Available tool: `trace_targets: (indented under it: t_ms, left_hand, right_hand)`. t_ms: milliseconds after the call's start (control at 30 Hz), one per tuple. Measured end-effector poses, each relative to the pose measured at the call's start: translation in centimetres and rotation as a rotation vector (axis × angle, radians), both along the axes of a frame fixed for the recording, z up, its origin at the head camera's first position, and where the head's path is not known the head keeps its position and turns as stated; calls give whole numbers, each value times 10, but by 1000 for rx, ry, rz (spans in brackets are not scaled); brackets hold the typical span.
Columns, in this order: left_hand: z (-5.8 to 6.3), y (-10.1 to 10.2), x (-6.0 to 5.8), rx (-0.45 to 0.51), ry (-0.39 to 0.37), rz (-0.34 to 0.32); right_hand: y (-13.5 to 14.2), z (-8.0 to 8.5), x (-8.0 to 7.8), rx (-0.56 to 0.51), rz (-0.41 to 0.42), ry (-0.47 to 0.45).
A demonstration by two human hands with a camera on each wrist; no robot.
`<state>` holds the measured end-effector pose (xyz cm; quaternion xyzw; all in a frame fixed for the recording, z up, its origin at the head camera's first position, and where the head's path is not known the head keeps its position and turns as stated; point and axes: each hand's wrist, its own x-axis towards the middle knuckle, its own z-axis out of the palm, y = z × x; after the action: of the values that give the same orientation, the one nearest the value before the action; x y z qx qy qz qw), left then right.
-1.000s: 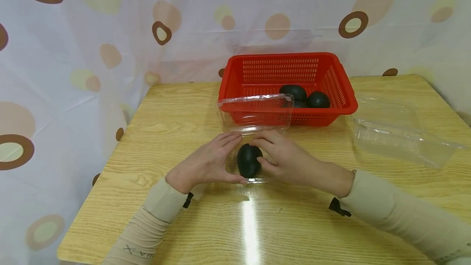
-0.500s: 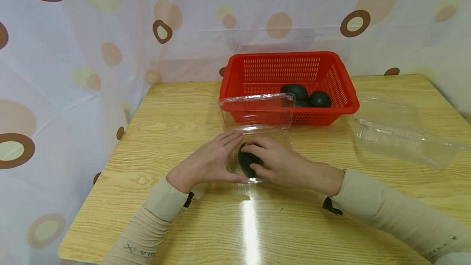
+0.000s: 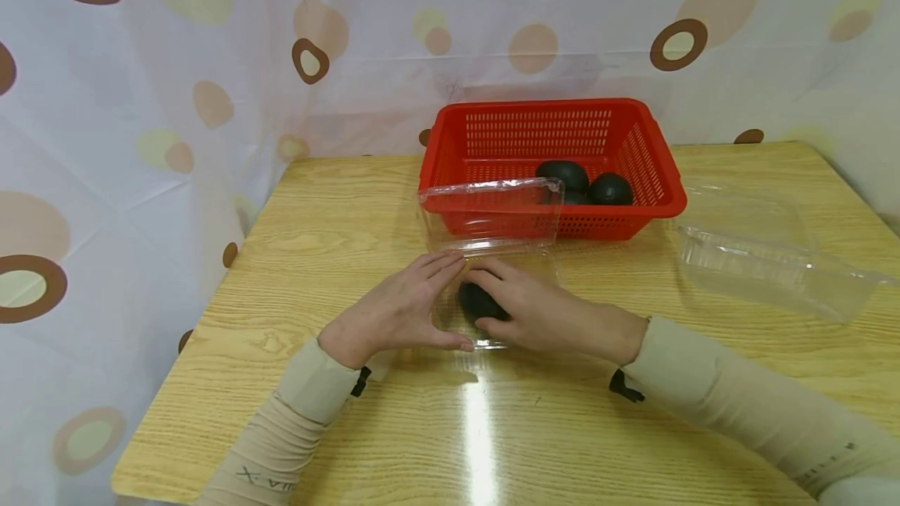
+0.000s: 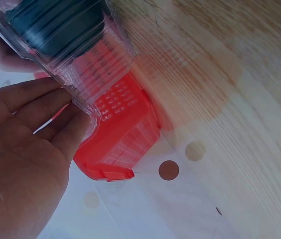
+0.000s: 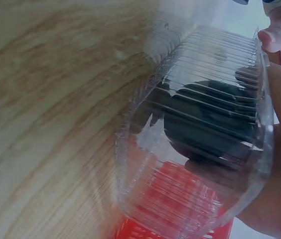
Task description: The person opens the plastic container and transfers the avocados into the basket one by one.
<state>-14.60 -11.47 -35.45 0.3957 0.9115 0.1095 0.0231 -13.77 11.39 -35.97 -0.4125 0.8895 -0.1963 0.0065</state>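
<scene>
Counter (image 3: 309, 217) of pale wood grain carries everything, with a spotted curtain (image 3: 141, 61) hanging behind it. Toward its back stands a red slotted basket (image 3: 647, 155) holding dark avocados (image 3: 610, 189). An open clear clamshell (image 3: 773, 272) lies well apart at the right. In front of the basket sits a second clear clamshell box (image 3: 492, 213), its lid raised upright and its tray lying between the two hands. The left hand (image 3: 394, 311) lies flat with straight fingers pressed against the tray's left wall, a loose grip that clasps nothing; the left wrist view shows the fingertips (image 4: 75, 124) touching the ribbed plastic. The right hand (image 3: 541, 307) curls over a dark avocado (image 3: 478, 301) inside the tray, its grip wrapped around the fruit, which rests low in the tray.
</scene>
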Motion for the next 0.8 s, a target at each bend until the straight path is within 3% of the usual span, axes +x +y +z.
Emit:
trace_targets:
  t_ms: [367,800]
  left_hand:
    - [1,0,0,-4,-19,3]
    - [1,0,1,10,-22,6]
  right_hand:
    - [-4,-2,-4,68,-73,-119]
    - [-1,-6,-8,20,-36,-129]
